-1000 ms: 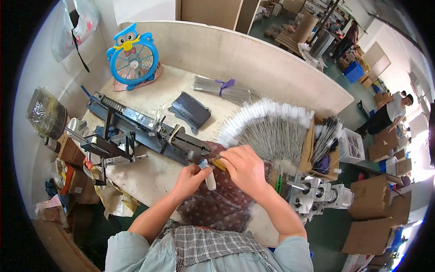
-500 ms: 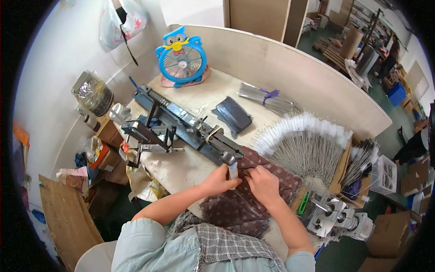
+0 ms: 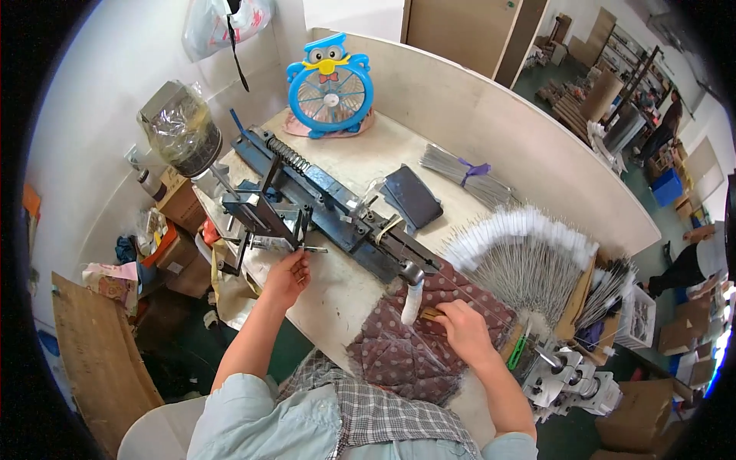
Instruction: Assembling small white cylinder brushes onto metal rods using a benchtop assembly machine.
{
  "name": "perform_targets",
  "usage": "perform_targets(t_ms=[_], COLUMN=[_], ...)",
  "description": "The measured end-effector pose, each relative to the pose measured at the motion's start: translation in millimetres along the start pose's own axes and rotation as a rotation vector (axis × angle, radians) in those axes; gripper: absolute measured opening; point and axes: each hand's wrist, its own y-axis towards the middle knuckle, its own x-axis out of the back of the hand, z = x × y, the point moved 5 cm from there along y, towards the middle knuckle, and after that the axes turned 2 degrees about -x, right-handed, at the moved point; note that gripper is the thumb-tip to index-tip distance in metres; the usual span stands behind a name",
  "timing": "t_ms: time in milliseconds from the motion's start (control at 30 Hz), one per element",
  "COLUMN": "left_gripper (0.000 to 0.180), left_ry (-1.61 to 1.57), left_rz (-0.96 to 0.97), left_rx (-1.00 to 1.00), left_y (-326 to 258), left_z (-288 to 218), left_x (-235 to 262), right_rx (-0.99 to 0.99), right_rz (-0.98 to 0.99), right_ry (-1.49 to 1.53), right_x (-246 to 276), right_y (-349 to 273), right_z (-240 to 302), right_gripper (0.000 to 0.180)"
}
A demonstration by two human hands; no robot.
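My left hand point(image 3: 288, 280) is closed at the lower edge of a black metal frame point(image 3: 264, 218), its fingertips on a short metal rod point(image 3: 316, 249). The frame is joined to a long blue-grey metal bench fixture point(image 3: 326, 203) with a coil spring. From the fixture's near end, below a round metal knob point(image 3: 412, 272), a white cylindrical piece point(image 3: 412, 304) hangs down over a brown polka-dot quilted cloth point(image 3: 399, 353). Beside that piece, my right hand point(image 3: 468, 331) pinches a small flat tan piece point(image 3: 432, 313) just above the cloth.
A fan of thin wire stems with white tips point(image 3: 529, 261) lies at right, near a silver clamp-like machine point(image 3: 571, 379) and a green-handled tool point(image 3: 518, 351). Farther back are a dark phone-like slab point(image 3: 414, 198), a purple-tied wire bundle point(image 3: 471, 172) and a blue owl-shaped fan point(image 3: 330, 92).
My left hand has left the white piece and moved left to the black frame's rod. My right hand has shifted slightly right and down, and its tan piece now shows. The view has shifted a little.
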Motion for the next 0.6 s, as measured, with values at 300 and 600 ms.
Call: perform_targets(t_ms=[300, 600], left_gripper=[0.01, 0.034], left_ry=[-0.188, 0.023], left_rz=[-0.108, 0.06], left_rx=[-0.086, 0.155], left_y=[-3.0, -29.7], left_z=[30.4, 52.5], left_x=[-23.7, -74.3], right_rx=[-0.038, -0.161], right_rz=[-0.143, -0.289], right_ry=[-0.023, -0.003], right_x=[70.6, 93.2], right_y=[-13.7, -25.9], right_z=[21.9, -8.2], right_gripper=[0.022, 0.018])
